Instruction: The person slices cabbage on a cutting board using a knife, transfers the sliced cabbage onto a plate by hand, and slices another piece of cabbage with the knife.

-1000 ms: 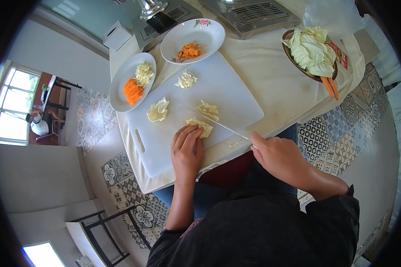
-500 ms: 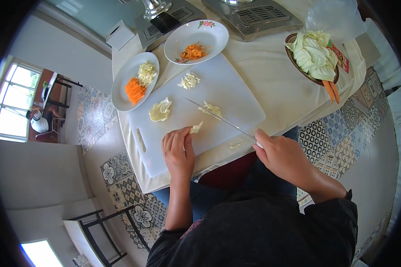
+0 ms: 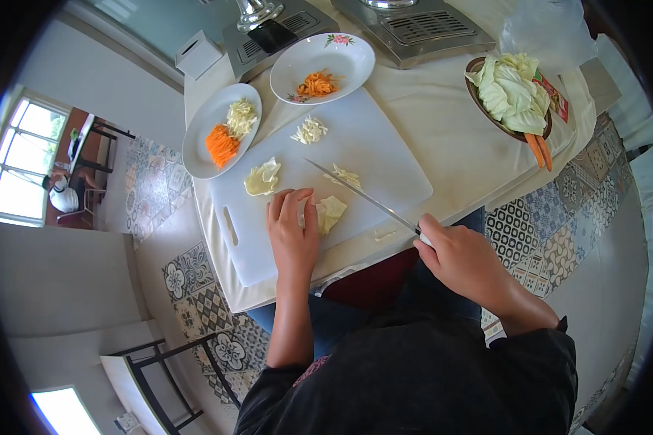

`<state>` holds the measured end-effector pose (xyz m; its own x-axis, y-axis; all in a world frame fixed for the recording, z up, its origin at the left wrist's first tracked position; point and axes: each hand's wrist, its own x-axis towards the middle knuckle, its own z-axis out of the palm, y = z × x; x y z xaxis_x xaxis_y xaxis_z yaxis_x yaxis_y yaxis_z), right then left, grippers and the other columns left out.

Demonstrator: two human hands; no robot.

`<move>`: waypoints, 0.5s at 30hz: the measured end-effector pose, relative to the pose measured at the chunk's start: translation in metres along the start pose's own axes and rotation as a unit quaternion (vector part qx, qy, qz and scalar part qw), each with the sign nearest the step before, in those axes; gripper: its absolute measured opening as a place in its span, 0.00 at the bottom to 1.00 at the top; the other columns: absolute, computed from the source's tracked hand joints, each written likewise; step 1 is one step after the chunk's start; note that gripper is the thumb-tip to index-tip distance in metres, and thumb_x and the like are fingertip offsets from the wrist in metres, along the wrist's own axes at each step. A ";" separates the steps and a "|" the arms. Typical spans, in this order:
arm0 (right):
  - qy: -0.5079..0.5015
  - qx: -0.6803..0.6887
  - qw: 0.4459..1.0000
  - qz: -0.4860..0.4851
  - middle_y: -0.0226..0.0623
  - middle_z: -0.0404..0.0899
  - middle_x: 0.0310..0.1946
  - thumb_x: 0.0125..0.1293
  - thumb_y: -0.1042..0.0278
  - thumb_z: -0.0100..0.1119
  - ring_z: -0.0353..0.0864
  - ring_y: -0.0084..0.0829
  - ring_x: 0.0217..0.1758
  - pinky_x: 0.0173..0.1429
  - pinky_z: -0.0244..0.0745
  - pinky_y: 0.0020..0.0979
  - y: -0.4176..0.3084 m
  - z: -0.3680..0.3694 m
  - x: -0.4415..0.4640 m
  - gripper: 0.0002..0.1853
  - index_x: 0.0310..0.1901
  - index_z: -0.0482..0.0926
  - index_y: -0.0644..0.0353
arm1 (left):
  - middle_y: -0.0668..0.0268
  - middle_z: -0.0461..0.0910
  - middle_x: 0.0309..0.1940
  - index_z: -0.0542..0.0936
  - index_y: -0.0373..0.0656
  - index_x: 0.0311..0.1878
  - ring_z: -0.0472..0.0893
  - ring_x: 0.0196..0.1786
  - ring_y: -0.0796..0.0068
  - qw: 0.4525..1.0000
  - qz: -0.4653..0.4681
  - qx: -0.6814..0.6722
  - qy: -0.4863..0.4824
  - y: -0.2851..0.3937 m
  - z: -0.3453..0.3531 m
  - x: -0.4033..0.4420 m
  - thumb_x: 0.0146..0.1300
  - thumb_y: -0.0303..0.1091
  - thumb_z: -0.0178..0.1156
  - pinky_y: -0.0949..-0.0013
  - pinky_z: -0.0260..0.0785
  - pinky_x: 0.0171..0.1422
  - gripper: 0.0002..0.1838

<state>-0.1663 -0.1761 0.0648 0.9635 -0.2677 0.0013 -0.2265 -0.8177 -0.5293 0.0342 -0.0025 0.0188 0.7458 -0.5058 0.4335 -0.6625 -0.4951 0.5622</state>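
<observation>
My right hand (image 3: 461,259) grips a knife (image 3: 374,205) by its white handle, the long blade slanting up and left over the white cutting board (image 3: 392,145). Beneath the blade lies a small heap of cut cabbage strips (image 3: 347,176). My left hand (image 3: 292,226) is over the board's near part with thumb and fingers apart. Just right of its thumb is a pale cabbage leaf piece (image 3: 331,214); I cannot tell whether the thumb touches it. Another cabbage leaf (image 3: 263,177) rests above the fingertips. Farther up the board sits a pile of chopped cabbage (image 3: 310,130).
A plate (image 3: 196,138) of shredded carrot and cabbage and a floral bowl (image 3: 355,80) with carrot shreds stand beyond the board. At right, a brown bowl (image 3: 474,93) holds cabbage leaves and carrots. Metal stoves (image 3: 421,32) stand at the back. A person (image 3: 65,199) sits far left.
My left hand has opened and moved slightly up; the cabbage piece it pinched now lies on the board beside the thumb. My right hand and the knife have barely moved.
</observation>
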 end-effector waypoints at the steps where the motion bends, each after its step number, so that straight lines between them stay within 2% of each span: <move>1: 0.007 0.000 1.000 0.000 0.47 0.79 0.20 0.72 0.66 0.56 0.82 0.52 0.26 0.28 0.75 0.50 0.000 0.001 0.000 0.11 0.44 0.67 0.63 | 0.57 0.82 0.49 0.84 0.41 0.47 0.81 0.52 0.55 1.000 -0.009 -0.029 -0.004 -0.001 -0.001 -0.001 0.63 0.26 0.65 0.59 0.73 0.56 0.09; 4: 0.008 -0.002 1.000 0.005 0.47 0.79 0.20 0.73 0.65 0.56 0.82 0.52 0.26 0.28 0.75 0.50 -0.002 0.000 -0.002 0.11 0.44 0.67 0.63 | 0.58 0.81 0.48 0.83 0.41 0.47 0.79 0.51 0.53 0.996 0.072 -0.044 -0.031 0.004 -0.012 -0.006 0.61 0.25 0.67 0.56 0.72 0.57 0.11; 7: 0.003 -0.004 1.000 0.003 0.47 0.79 0.20 0.73 0.65 0.55 0.82 0.52 0.25 0.28 0.76 0.49 -0.006 0.002 -0.004 0.10 0.44 0.67 0.63 | 0.58 0.81 0.48 0.83 0.41 0.47 0.79 0.51 0.53 0.991 0.112 -0.035 -0.071 0.004 -0.015 -0.012 0.57 0.24 0.68 0.57 0.72 0.57 0.13; 15: 0.004 -0.015 1.000 -0.015 0.45 0.78 0.18 0.74 0.66 0.53 0.82 0.48 0.21 0.24 0.75 0.47 -0.015 0.015 -0.004 0.09 0.43 0.69 0.63 | 0.59 0.80 0.47 0.83 0.43 0.50 0.77 0.52 0.55 0.995 0.072 -0.015 -0.064 0.010 -0.003 -0.023 0.56 0.25 0.68 0.55 0.70 0.58 0.17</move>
<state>-0.1642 -0.1550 0.0596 0.9689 -0.2462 0.0238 -0.2012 -0.8403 -0.5034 0.0109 0.0069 0.0165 0.6273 -0.6570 0.4181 -0.7578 -0.3912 0.5222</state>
